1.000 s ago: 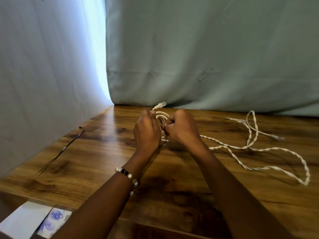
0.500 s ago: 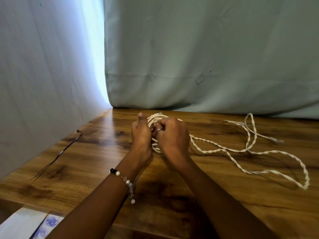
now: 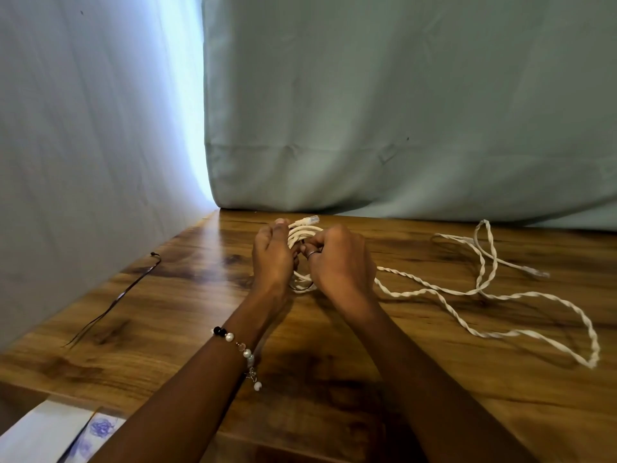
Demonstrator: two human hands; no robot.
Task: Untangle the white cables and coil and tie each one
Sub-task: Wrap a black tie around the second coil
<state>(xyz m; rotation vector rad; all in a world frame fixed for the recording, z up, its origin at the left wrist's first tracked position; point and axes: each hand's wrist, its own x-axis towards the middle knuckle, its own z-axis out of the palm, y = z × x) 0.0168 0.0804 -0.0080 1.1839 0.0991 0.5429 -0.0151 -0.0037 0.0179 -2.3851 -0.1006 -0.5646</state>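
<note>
My left hand point(image 3: 272, 259) and my right hand point(image 3: 340, 262) are raised close together just above a wooden table point(image 3: 334, 379), and between them I hold a small coil of white cable point(image 3: 302, 233). My left hand's fingers are curled round the coil's left side, with the thumb up along its edge. My right hand's fingers are curled in against the coil's right side, pinching it; a ring point(image 3: 312, 253) shows on one finger. A clear plug point(image 3: 310, 220) at the cable's end sticks out over the top of the coil, pointing right. A beaded bracelet point(image 3: 238, 345) circles my left wrist.

From under my right hand, the rest of the white cables point(image 3: 467, 290), twisted together, trail across the table to the right in loose loops, with another plug end point(image 3: 536, 271) lying at the far right.

To the left, well apart from my hands, a thin dark tie point(image 3: 113, 300) lies on the table near a pale curtain point(image 3: 83, 162). A green curtain point(image 3: 400, 95) hangs behind the table. White paper point(image 3: 50, 436) with blue scribbles sits at the lower left corner.
</note>
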